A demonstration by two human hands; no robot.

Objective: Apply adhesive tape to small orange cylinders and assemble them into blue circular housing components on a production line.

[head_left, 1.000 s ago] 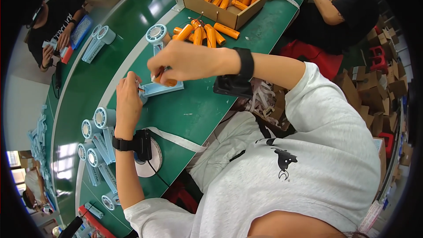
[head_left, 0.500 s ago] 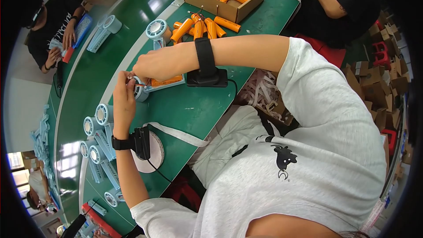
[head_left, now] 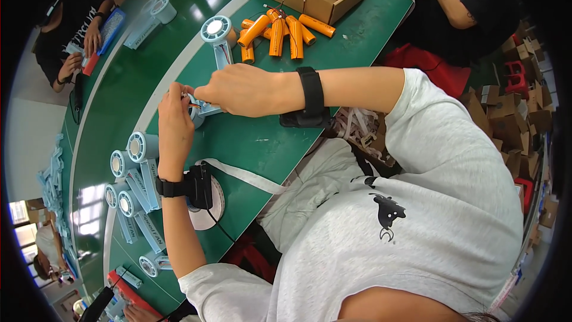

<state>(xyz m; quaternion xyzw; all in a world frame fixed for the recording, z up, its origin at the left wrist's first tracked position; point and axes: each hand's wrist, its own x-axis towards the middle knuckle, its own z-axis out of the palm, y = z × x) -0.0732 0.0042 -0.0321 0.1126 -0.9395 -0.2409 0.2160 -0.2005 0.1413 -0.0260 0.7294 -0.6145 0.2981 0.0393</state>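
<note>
The pale grey, short-sleeved shirt (head_left: 333, 226) bears a black animal print (head_left: 388, 210) — a crescent outline (head_left: 386, 235) just below it. Behind left hand (head_left: 176, 107) and right hand (head_left: 241, 90), black wrist straps (head_left: 310, 90) carry boxy black modules (head_left: 201, 186) — the left one with a thin cable (head_left: 221, 225).

The handled fan (head_left: 196, 119) is pale blue, the loose batteries (head_left: 277, 37) orange, the bench (head_left: 256, 148) green, the carton (head_left: 323, 12) brown, the wristbands (head_left: 310, 89) black, and the shirt (head_left: 444, 185) flecked light grey with a black cat print (head_left: 388, 209).

From my left hand (head_left: 174, 116), orange cylindrical batteries (head_left: 276, 39) are lying at two o'clock, round-headed light-blue plastic fans (head_left: 137, 189) at seven.
</note>
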